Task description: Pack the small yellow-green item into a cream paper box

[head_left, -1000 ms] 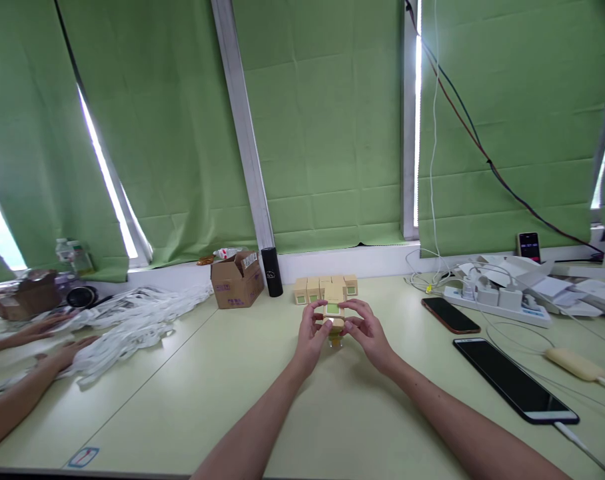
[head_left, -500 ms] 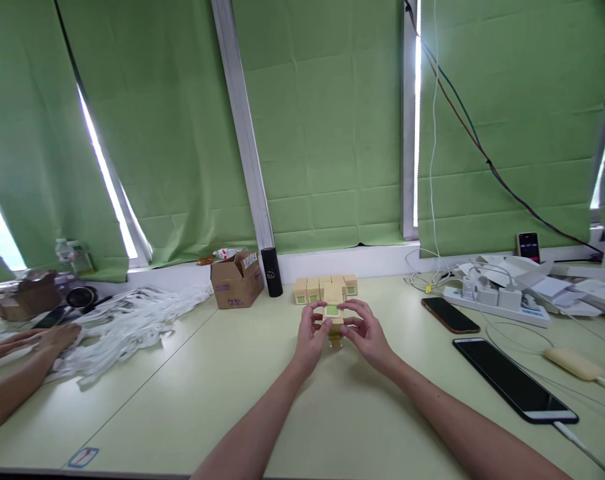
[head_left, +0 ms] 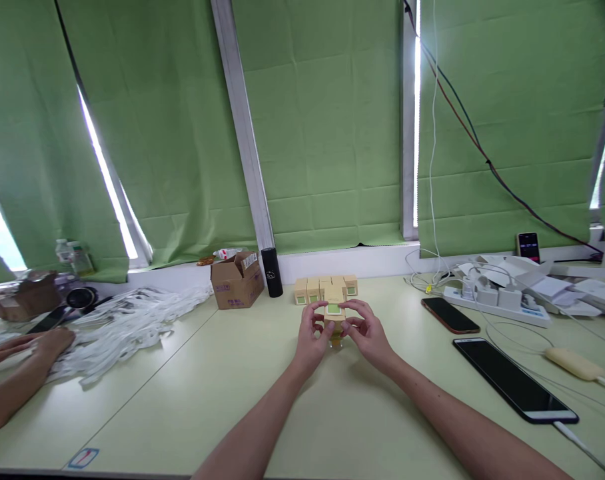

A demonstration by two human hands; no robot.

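Both my hands meet at the middle of the pale green table (head_left: pixel 262 400). My left hand (head_left: pixel 311 337) and my right hand (head_left: pixel 366 333) pinch a small cream box with a green square label (head_left: pixel 334 309) from either side, fingers curled round it. Something small and amber (head_left: pixel 336 342) shows just under the box, between my thumbs; I cannot make out what it is. A row of several matching cream boxes (head_left: pixel 325 287) stands right behind, near the window sill.
An open cardboard box (head_left: pixel 236 279) and a black cylinder (head_left: pixel 271 271) stand back left. White strips (head_left: pixel 127 317) lie heaped at left, where another person's hands (head_left: pixel 27 347) rest. Two phones (head_left: pixel 515 380), a power strip with chargers (head_left: pixel 497 299) and cables lie at right.
My hands have barely shifted on the box. The other person's hands at the left have drawn back toward the table's left edge.
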